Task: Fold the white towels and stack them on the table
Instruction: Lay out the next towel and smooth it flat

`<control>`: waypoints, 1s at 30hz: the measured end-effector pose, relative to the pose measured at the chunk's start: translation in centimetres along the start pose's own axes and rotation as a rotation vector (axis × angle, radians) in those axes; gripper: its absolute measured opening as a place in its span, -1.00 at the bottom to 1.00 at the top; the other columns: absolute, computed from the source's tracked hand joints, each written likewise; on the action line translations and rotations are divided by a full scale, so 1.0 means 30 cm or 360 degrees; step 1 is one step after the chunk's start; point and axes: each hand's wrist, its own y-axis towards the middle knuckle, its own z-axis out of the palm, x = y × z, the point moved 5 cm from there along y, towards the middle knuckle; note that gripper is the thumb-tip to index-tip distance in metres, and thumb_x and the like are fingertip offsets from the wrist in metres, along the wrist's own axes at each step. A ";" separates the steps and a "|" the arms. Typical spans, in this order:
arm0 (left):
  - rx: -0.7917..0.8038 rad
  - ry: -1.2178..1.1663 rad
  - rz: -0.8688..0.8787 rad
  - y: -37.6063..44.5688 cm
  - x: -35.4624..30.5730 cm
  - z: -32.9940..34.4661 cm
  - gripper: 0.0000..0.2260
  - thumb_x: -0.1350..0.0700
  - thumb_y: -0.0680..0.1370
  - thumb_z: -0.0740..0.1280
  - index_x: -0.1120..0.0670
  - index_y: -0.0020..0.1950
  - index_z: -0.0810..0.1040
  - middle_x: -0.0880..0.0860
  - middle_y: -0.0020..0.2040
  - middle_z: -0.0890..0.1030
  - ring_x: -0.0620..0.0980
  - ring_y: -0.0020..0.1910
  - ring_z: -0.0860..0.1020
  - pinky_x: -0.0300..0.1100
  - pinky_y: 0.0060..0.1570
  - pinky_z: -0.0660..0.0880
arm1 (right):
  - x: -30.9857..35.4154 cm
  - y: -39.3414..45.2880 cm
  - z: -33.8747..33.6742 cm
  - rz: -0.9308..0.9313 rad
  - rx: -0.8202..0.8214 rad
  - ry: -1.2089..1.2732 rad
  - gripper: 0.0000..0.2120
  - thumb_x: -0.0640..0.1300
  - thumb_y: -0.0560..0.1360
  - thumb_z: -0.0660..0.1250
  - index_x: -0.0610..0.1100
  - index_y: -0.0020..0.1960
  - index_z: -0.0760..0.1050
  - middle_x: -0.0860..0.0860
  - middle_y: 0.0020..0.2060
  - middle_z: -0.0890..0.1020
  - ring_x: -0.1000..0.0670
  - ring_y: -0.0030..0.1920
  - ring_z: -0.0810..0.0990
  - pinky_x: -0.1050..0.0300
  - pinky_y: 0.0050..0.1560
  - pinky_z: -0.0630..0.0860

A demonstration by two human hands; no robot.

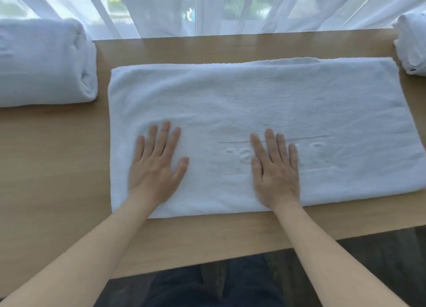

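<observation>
A white towel (265,104) lies flat on the wooden table (57,168), folded into a wide rectangle with raised lettering near its front half. My left hand (156,166) rests palm down on the towel's left front part, fingers straight and spread. My right hand (274,170) lies flat on the lettering, fingers straight. A folded stack of white towels (43,62) sits at the table's far left. Another bundle of white towel (412,44) sits at the far right corner, partly cut off by the frame.
Sheer white curtains (207,7) hang along the table's far edge in front of a window. The table's near edge runs across the bottom, with my dark trousers (207,288) below it. Bare wood shows left of the flat towel and along its front.
</observation>
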 end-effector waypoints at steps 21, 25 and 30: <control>0.0045 -0.0049 -0.0039 0.515 0.100 -0.135 -0.38 -0.25 0.63 -0.13 -0.05 0.65 -0.09 0.01 0.66 -0.13 0.07 0.62 -0.21 0.03 0.56 -0.27 | 0.031 0.005 -0.002 -0.0099 -0.0107 -0.0142 -0.34 0.18 0.59 0.02 0.03 0.65 0.02 -0.03 0.64 0.00 -0.14 0.63 -0.06 -0.29 0.56 -0.04; 0.0092 -0.0120 0.0530 0.222 -0.257 -0.034 -0.37 -0.24 0.64 -0.06 0.02 0.65 0.07 0.07 0.66 -0.01 0.11 0.63 -0.10 0.07 0.58 -0.16 | 0.037 0.009 -0.006 -0.0074 -0.0083 -0.0145 -0.34 0.17 0.58 0.03 0.03 0.64 0.04 -0.04 0.64 0.03 -0.13 0.63 -0.04 -0.29 0.56 -0.03; -0.0021 -0.0081 0.0447 0.068 -0.223 0.014 -0.40 -0.24 0.64 0.05 -0.05 0.64 0.11 0.02 0.65 0.07 0.09 0.63 0.01 0.13 0.57 -0.01 | 0.025 0.006 0.003 -0.0089 -0.0105 -0.0157 -0.34 0.16 0.59 0.04 0.04 0.65 0.01 -0.02 0.64 0.01 -0.11 0.63 -0.05 -0.28 0.57 -0.03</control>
